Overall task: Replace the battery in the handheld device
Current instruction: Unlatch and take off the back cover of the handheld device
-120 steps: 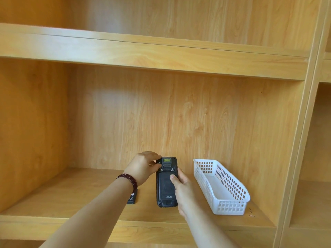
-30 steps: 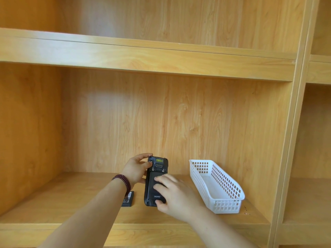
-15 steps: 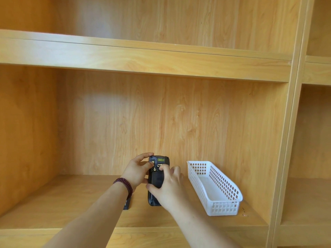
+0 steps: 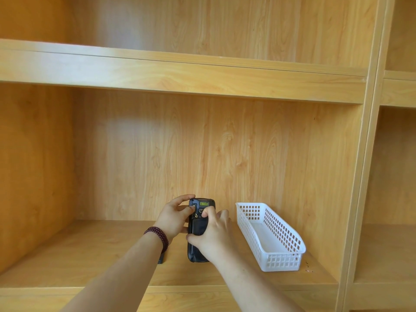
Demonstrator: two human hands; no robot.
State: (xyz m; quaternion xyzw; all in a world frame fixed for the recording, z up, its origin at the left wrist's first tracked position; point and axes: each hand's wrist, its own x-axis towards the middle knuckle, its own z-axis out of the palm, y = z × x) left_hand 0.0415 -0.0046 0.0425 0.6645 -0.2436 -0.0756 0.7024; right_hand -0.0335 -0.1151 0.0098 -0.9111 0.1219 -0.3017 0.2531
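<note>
- Two hands are on the device [image 4: 198, 230], which stands back-side toward me on the shelf [image 4: 90, 251].
- My right hand [image 4: 213, 235] is wrapped over the lower back of the device, thumb low on its left edge, and the index fingertip [image 4: 204, 213] presses near the latch at the top.
- My left hand [image 4: 174, 218] clamps the upper left corner, thumb on the back and fingers curled behind the top.
- I judge the step to be working the back-cover latch; whether the cover is locked I cannot tell.
- To do it well, I would keep the left hand steady as a brace, work the latch with one fingertip only, and keep the base planted so the device does not tip.
- A small dark block [image 4: 160, 258], likely a battery, lies just left of the device, mostly hidden by my left forearm.
- At the right, apart from my hands, sits the white basket [image 4: 281, 255].
</note>
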